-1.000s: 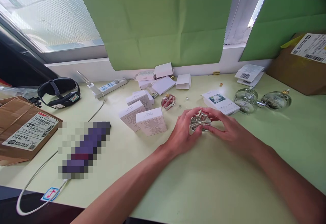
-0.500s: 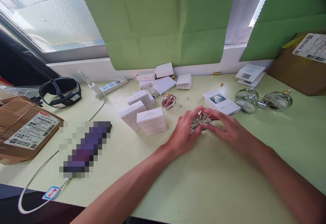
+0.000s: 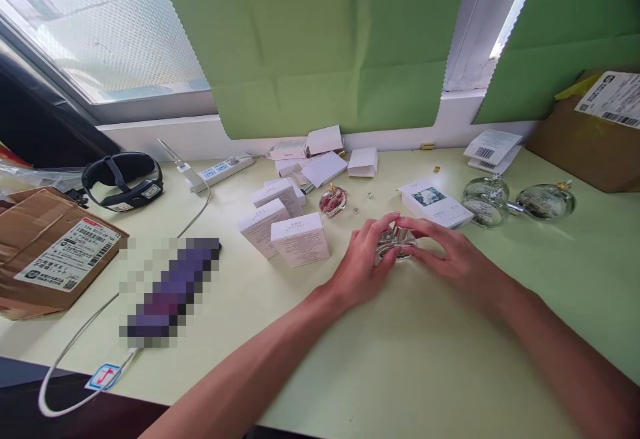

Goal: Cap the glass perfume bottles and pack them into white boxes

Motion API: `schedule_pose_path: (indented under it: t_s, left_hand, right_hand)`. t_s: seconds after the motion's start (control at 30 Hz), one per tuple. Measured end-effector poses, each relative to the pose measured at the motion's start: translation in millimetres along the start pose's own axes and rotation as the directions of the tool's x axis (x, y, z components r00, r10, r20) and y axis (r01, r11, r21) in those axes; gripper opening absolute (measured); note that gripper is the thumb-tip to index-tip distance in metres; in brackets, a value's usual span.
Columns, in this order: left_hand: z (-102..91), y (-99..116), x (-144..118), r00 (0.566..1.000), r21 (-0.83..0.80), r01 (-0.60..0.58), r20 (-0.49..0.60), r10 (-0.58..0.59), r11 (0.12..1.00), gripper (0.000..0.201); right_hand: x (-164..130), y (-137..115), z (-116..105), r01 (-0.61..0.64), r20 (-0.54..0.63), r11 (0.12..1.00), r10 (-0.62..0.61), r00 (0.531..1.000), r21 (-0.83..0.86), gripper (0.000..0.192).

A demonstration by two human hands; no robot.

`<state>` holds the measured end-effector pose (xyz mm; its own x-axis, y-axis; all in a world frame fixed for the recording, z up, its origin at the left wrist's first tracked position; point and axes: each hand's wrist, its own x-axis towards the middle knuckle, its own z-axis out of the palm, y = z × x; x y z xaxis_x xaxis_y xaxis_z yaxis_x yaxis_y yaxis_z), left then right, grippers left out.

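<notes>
The fingers (image 3: 380,227) of the left hand (image 3: 361,267) curl round the near-left side of a small clear glass bottle (image 3: 395,243), thumb and forefinger pinching it, while the right hand (image 3: 450,258) closes on the same bottle from the 3 o'clock side, its forefinger laid over the silvery top. Both hands grip it together; the bottle sits low, at or just above the pale green surface (image 3: 410,359), though whether its base touches is hard to judge behind the fingers. It lies a little right of the middle of the view, between the two wrists.

At 10 o'clock from the bottle stand three white cartons (image 3: 300,239), close together, the nearest one tilted face-up. Just at 11 o'clock, near them, is a small pink bottle (image 3: 333,200) with a gold cap. At 1 o'clock lies a flat white box with a flower picture (image 3: 434,202), and beyond it at 2 o'clock two round clear flasks (image 3: 485,200) (image 3: 545,200) rest side by side, touching or nearly so. Further back, along the window ledge, more small white boxes (image 3: 324,139) are scattered, with a white power strip (image 3: 220,170) at 10 o'clock. Far at 9 o'clock sit a black headband device (image 3: 123,179) and a brown cardboard parcel (image 3: 50,259) bearing a printed label; a white cable (image 3: 75,346) runs past it toward the near edge. Another brown carton (image 3: 585,146) stands at the far 3 o'clock corner.
</notes>
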<state>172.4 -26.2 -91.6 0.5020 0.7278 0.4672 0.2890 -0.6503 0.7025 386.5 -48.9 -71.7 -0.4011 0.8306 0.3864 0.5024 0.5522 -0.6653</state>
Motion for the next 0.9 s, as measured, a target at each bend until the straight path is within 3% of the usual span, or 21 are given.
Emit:
schedule_pose_path:
  t_s: [0.07,0.13,0.23,0.37,0.47,0.57,0.77,0.83,0.9]
  left_hand:
    - [-0.7,1.2,0.0,0.999,0.017,0.035,0.005,-0.035,0.999,0.059]
    - [-1.1,2.0,0.0,0.996,0.039,0.087,0.015,-0.087,0.995,0.063]
    - [-0.6,1.8,0.3,0.988,0.059,0.150,0.021,-0.151,0.987,0.068]
    - [-0.6,0.3,1.3,0.986,0.080,0.164,0.015,-0.165,0.983,0.059]
    - [-1.9,-0.4,2.3,0.995,0.086,0.092,0.027,-0.095,0.992,0.050]
    - [-2.3,-1.6,2.9,0.998,0.099,0.062,-0.011,-0.061,0.993,0.056]
    - [0.3,-2.3,2.7,0.980,0.087,0.172,-0.114,-0.161,0.981,0.059]
    - [1.6,-2.3,2.4,0.980,0.084,0.175,-0.109,-0.166,0.981,0.058]
    - [2.5,-2.6,2.4,0.980,0.079,0.170,-0.115,-0.161,0.982,0.058]
  right_hand:
    - [0.1,-3.3,-6.0,-0.070,-0.012,0.997,0.069,0.998,-0.017,0.055]
    - [0.2,-0.3,-10.9,-0.156,-0.159,0.983,0.140,0.977,-0.093,0.053]
    - [0.0,18.0,-10.1,-0.302,-0.396,0.906,0.171,0.902,-0.296,0.047]
    - [-0.7,43.6,1.4,-0.358,-0.327,0.777,0.206,0.922,-0.518,0.054]
    - [-0.4,45.9,6.9,-0.323,-0.302,0.751,0.172,0.938,-0.576,0.051]
    - [0.2,40.3,8.7,-0.358,-0.349,0.749,0.181,0.920,-0.557,0.051]
    - [1.1,35.6,7.4,-0.446,-0.460,0.792,0.239,0.855,-0.417,0.055]
    - [3.7,30.6,3.7,-0.441,-0.539,0.861,0.253,0.804,-0.254,0.053]
    - [8.2,21.1,-1.7,-0.394,-0.633,0.919,0.307,0.710,0.005,0.051]
